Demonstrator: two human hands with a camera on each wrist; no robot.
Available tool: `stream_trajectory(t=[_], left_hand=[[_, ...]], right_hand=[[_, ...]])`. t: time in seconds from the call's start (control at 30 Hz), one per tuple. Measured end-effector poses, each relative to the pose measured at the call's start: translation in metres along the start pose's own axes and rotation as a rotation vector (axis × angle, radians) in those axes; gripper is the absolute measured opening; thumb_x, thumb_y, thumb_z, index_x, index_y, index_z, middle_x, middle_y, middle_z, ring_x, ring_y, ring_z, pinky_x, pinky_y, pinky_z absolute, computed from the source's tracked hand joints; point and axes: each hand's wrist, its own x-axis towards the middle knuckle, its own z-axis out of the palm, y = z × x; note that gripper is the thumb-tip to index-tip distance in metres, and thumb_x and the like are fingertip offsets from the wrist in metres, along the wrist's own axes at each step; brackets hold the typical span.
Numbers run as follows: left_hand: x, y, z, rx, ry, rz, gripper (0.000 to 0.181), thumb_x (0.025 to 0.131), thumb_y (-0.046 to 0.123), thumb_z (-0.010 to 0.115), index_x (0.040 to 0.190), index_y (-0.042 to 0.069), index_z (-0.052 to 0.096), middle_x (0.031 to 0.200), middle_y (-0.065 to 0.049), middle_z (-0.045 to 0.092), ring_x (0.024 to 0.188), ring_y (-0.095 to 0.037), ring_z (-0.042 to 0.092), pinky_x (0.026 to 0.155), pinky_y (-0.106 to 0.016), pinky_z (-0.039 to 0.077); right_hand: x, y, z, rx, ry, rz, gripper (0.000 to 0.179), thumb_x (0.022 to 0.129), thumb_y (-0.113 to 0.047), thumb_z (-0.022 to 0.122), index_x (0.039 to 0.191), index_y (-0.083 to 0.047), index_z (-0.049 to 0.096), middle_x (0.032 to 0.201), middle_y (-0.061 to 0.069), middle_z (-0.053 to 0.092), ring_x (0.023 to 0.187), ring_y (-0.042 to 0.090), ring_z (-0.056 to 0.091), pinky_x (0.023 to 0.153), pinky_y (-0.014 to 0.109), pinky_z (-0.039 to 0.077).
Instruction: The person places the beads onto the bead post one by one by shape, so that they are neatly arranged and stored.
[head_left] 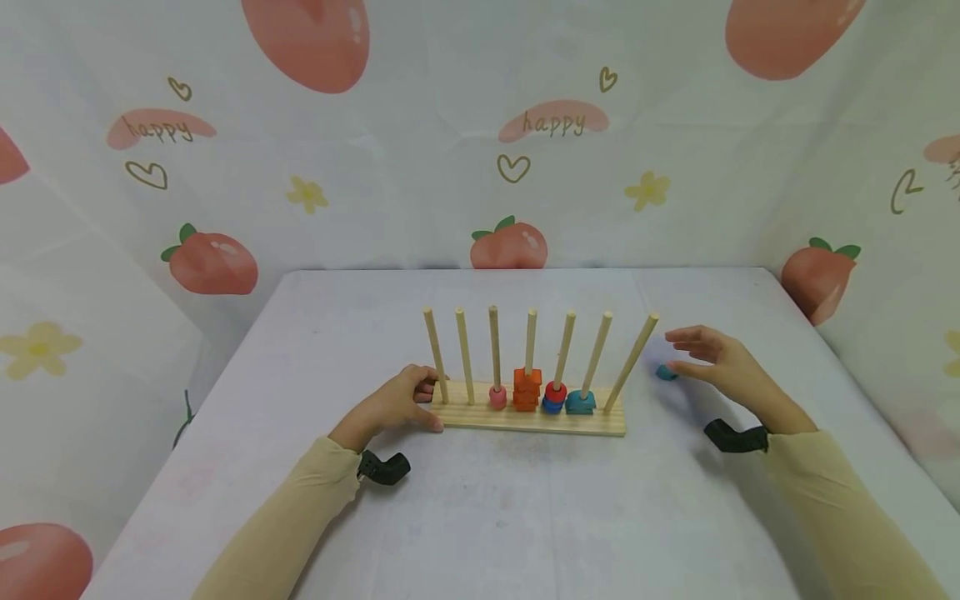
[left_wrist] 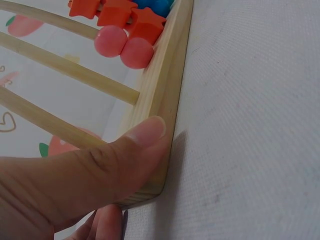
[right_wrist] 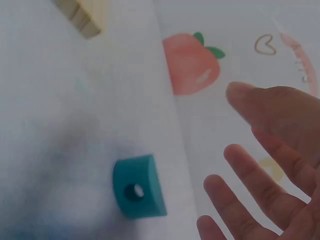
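A wooden peg board (head_left: 517,422) with a row of several upright pegs stands mid-table. My left hand (head_left: 392,405) grips its left end, with the thumb on the front edge and the fingers behind. On its pegs sit pink balls (left_wrist: 136,53), orange star beads (head_left: 527,390), a red bead (head_left: 555,392) over a blue bead (head_left: 552,407), and teal beads (head_left: 580,403). My right hand (head_left: 722,368) hovers right of the board, fingers spread and holding nothing. Just under it a teal half-round bead (right_wrist: 134,170) with a hole through it lies on the table.
The two leftmost pegs and the rightmost peg (head_left: 633,360) carry no beads. A white cloth covers the table (head_left: 510,517). Behind it hangs a curtain (head_left: 420,167) printed with peaches and flowers. Dark camera mounts (head_left: 733,437) sit at both wrists.
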Motion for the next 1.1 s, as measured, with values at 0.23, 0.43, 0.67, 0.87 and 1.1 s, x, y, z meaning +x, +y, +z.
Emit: stream_trajectory(t=[0.23,0.43,0.67,0.87,1.1], left_hand=[[0.0,0.001,0.0,-0.003,0.005,0.002,0.077,0.066,-0.002,0.086,0.132,-0.008,0.047,0.126,-0.022,0.039,0.117,-0.031,0.05,0.104,-0.04,0.047],[0.0,0.001,0.0,-0.003,0.006,-0.008,0.078,0.066,-0.002,0.086,0.133,-0.008,0.046,0.126,-0.021,0.039,0.117,-0.031,0.049,0.105,-0.04,0.046],[0.0,0.002,0.0,0.007,0.017,-0.019,0.079,0.066,-0.001,0.086,0.134,-0.007,0.046,0.126,-0.02,0.04,0.117,-0.03,0.049,0.104,-0.041,0.046],[-0.002,0.003,0.0,0.002,0.011,-0.018,0.079,0.066,-0.001,0.086,0.134,-0.008,0.046,0.125,-0.02,0.04,0.117,-0.031,0.049,0.104,-0.041,0.046],[-0.003,0.005,0.0,0.0,0.004,-0.007,0.079,0.066,-0.002,0.086,0.134,-0.008,0.046,0.126,-0.021,0.04,0.117,-0.031,0.049,0.104,-0.041,0.046]], right_hand=[[0.007,0.02,0.001,-0.022,-0.1,0.08,0.048,0.09,-0.02,0.069,0.13,0.002,0.053,0.135,0.026,0.052,0.123,0.046,0.049,0.099,0.055,0.046],[0.011,0.032,0.004,-0.061,-0.166,0.083,0.042,0.088,-0.016,0.071,0.124,0.002,0.059,0.128,0.027,0.057,0.114,0.045,0.056,0.084,0.037,0.058],[0.016,0.035,0.006,-0.108,-0.183,0.087,0.036,0.086,-0.015,0.073,0.117,0.001,0.064,0.118,0.023,0.063,0.108,0.04,0.059,0.088,0.048,0.056],[0.019,0.039,0.007,-0.11,-0.178,0.117,0.03,0.085,-0.015,0.073,0.111,-0.001,0.066,0.114,0.022,0.063,0.107,0.042,0.06,0.082,0.042,0.058],[0.017,0.036,0.005,-0.152,-0.133,0.116,0.034,0.088,-0.024,0.071,0.113,-0.001,0.065,0.113,0.021,0.065,0.103,0.034,0.062,0.073,0.026,0.055]])
